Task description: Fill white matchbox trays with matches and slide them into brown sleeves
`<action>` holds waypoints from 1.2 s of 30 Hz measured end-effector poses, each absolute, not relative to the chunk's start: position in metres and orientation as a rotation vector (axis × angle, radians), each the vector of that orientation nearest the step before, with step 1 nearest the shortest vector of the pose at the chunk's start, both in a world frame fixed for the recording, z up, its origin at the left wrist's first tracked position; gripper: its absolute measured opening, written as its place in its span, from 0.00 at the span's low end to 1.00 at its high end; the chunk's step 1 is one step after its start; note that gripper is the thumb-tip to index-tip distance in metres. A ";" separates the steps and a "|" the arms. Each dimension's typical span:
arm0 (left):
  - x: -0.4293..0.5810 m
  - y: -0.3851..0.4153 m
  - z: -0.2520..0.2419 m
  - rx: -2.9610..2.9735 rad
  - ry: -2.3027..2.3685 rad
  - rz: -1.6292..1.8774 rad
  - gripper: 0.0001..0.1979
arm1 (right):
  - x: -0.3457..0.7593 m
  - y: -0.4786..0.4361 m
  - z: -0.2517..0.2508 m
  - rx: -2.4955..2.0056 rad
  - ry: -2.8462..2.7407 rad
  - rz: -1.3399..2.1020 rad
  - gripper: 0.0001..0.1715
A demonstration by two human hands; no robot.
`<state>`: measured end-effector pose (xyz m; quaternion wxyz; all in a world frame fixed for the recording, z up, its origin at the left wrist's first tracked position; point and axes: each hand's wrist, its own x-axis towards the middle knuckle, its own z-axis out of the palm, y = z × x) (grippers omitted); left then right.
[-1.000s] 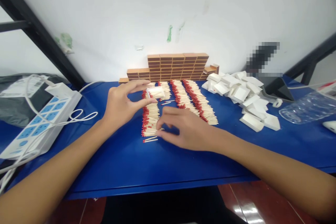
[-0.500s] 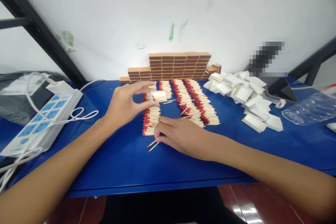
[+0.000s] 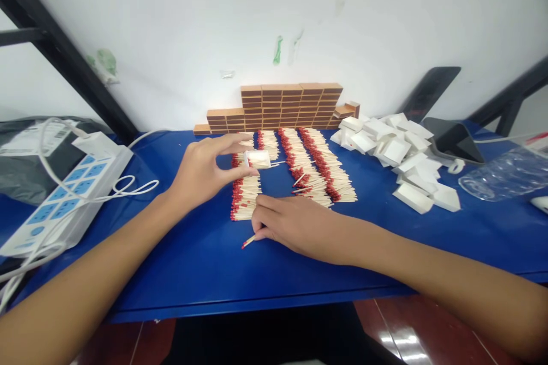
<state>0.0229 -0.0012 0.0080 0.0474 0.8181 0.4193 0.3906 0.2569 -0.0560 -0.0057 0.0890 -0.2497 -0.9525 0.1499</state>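
Note:
My left hand (image 3: 199,168) holds a small white matchbox tray (image 3: 260,159) between thumb and fingers, above the leftmost matches. Pale matchsticks lie inside the tray. With thumb and fingertips pinched together, my right hand (image 3: 297,227) grips a few red-tipped matches (image 3: 248,242) low over the front of the blue table; their exact number is hidden. Rows of loose matches (image 3: 247,197) lie between and beyond the hands, red heads to the left. Two fuller rows of matches (image 3: 327,162) run to the right, partly covered by my right hand.
Brown matchboxes (image 3: 293,105) are stacked against the wall. A heap of white trays (image 3: 391,145) lies at the right, near a dark phone-like device (image 3: 456,140) and a clear plastic bottle (image 3: 505,174). A white power strip (image 3: 71,194) with cables occupies the left of the blue table (image 3: 192,274).
The matches in my right hand were spread apart and now lie close together, sticking out less. The tray in my left hand has shifted and tilted slightly.

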 end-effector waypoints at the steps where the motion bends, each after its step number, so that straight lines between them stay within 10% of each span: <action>1: 0.023 -0.001 0.008 2.506 1.271 1.185 0.29 | 0.259 -0.054 -0.004 -0.747 -2.796 0.450 0.08; 15: 0.035 -0.015 0.008 2.525 1.125 1.237 0.28 | 0.283 -0.012 -0.002 -0.929 -2.304 0.017 0.04; 36: 0.030 -0.007 0.010 2.412 1.260 1.228 0.27 | 0.260 -0.047 -0.010 -0.746 -2.405 0.297 0.05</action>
